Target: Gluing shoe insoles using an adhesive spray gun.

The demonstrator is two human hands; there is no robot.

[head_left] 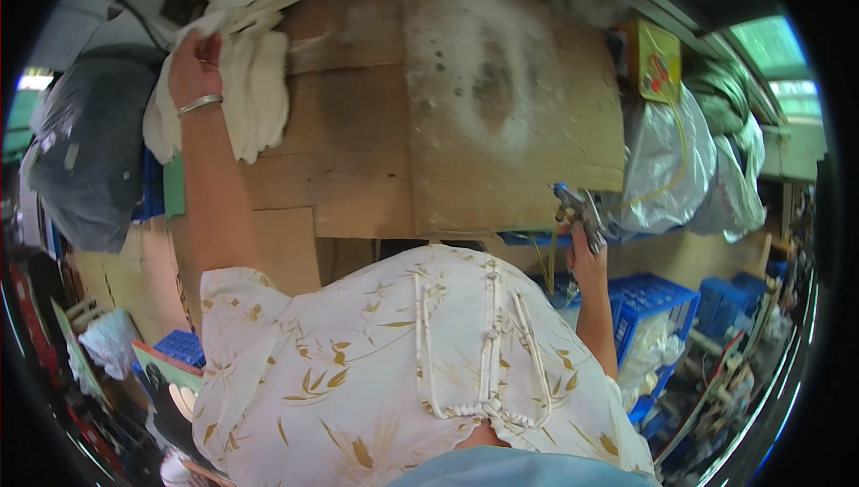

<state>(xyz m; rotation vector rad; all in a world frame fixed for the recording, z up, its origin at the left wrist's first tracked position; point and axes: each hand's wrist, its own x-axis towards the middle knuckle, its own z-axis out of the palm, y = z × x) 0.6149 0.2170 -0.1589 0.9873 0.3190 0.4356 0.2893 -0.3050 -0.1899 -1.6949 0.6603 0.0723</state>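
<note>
At the far left of the table, my left hand (195, 71), with a silver bracelet at its wrist, reaches onto a pile of long, soft cream-white pieces (255, 84) that look like fabric. Its fingers are curled and appear to pinch one of the upper pieces, though the fingertips are partly hidden. My right hand (586, 259) is wrapped round the handle of a metal spray gun (582, 210) with a blue knob, near the table's front right edge. Brown cardboard (349, 120) covers the tabletop. A white, powdery overspray patch (501, 67) marks the cardboard sheet on the right.
A yellow container (658, 58) with red-handled tools stands at the back right, beside a clear plastic bag (667, 165). A thin yellowish hose (676, 152) runs near it. Below sits a blue crate (658, 299). Left of the pile hangs a grey plastic bag (94, 147).
</note>
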